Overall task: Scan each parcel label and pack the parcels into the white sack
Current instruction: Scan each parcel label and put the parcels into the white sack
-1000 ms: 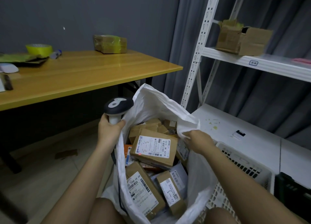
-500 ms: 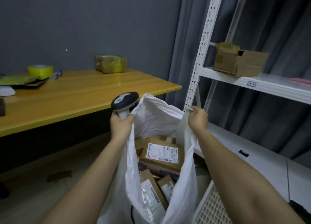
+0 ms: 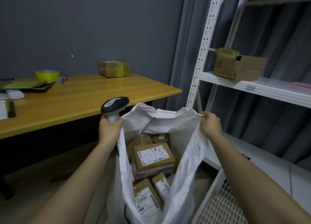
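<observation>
Head | left hand point(image 3: 109, 128) grips scanner point(image 3: 114, 106), sack point(image 3: 183, 156) rim | right hand point(image 3: 211, 123) pinches opposite rim

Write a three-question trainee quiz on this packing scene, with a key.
1. True or false: the left hand holds the scanner.
2. What does the right hand grip? A) a parcel B) the white sack's rim C) the shelf post
3. Where does the taped parcel outside the white sack lie?

Key:
1. True; it also pinches the sack's edge.
2. B.
3. On the wooden table, at its far edge by the wall.
</observation>
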